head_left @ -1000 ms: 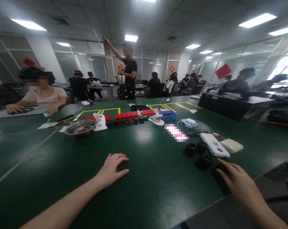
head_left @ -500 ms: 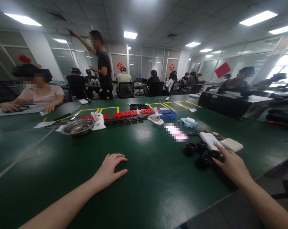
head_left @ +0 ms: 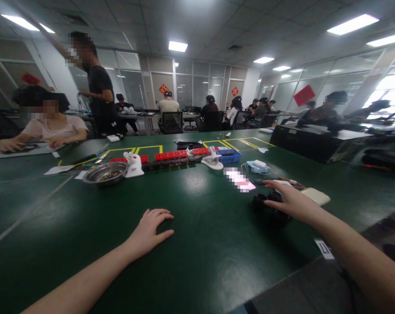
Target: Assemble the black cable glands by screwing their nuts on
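The reach looked done: the right hand (head_left: 289, 199) was over the black rings (head_left: 259, 200) at four o'clock, but I couldn't tell if it gripped any. No ring looked lifted yet. The left hand (head_left: 153, 230) was empty and loose at seven o'clock

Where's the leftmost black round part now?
Head view: the black round part sits right of centre on the table, just left of the right hand.

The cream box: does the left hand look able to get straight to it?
Probably not: the right hand and the black parts lie between the left hand and the cream box, which the right arm partly hides.
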`<state>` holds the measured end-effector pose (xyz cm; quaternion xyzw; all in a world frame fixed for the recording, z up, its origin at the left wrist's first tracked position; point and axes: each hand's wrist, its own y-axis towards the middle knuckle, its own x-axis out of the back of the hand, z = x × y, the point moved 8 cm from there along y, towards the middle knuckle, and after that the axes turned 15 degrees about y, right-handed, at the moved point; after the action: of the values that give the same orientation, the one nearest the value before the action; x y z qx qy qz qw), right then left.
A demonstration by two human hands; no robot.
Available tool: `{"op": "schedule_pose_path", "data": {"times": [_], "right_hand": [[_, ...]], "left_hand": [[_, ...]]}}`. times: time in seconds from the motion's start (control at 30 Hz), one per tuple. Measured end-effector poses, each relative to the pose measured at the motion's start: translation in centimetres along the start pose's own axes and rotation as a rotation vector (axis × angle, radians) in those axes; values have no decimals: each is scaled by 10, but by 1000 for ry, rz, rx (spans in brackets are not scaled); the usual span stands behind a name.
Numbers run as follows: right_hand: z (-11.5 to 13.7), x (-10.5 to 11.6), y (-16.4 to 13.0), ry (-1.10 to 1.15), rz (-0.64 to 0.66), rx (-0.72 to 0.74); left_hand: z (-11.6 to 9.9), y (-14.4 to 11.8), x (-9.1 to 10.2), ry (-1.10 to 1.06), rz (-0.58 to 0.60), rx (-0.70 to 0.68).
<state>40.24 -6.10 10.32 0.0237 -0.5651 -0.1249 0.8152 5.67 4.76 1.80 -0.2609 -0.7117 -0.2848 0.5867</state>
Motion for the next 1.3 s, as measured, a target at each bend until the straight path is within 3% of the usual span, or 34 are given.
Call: {"op": "schedule_pose_path", "data": {"times": [0.13,0.37,0.47,0.77,0.87,1.03,1.3], "right_hand": [[10,-33,28,-237,195,9],[42,-55,36,-185,261,68],[79,-71,34,-112,285,131],[226,-132,34,111,312,403],[257,-146,33,183,316,478],[269,-153,33,277,309,541],[264,-145,24,503,195,682]], "left_hand": [[1,0,-1,-5,2,-1],[1,0,0,-23,13,5],[1,-1,1,-30,9,5],[1,-1,2,-3,-54,1],[8,0,1,14,-97,68],[22,0,0,-28,-94,232],[24,3,-5,-58,-92,238]]}}
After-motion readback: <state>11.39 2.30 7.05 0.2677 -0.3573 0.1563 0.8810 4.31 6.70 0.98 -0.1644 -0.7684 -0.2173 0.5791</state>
